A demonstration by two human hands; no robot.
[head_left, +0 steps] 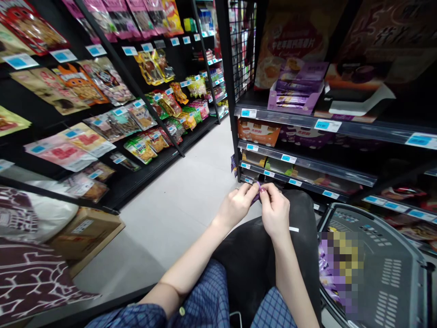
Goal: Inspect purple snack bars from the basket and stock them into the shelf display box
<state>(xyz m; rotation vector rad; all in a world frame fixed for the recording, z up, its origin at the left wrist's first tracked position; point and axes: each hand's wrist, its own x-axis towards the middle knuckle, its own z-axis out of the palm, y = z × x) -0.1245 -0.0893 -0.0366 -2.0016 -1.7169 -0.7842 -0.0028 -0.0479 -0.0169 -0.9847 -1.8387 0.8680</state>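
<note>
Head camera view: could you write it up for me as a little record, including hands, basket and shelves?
Holding: left hand and right hand, both pinching a small purple item, mostly hidden
Basket: grey plastic basket on the right, holding shiny purple packets; some contents blurred
Right shelf: open purple cardboard box of slim purple packets
Left: black shelves with colourful snack bags

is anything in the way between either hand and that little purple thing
Nothing visible is in the way: the left hand and the right hand both have their fingertips at the small purple item. The fingers themselves cover much of it, so its full shape cannot be told.
</note>
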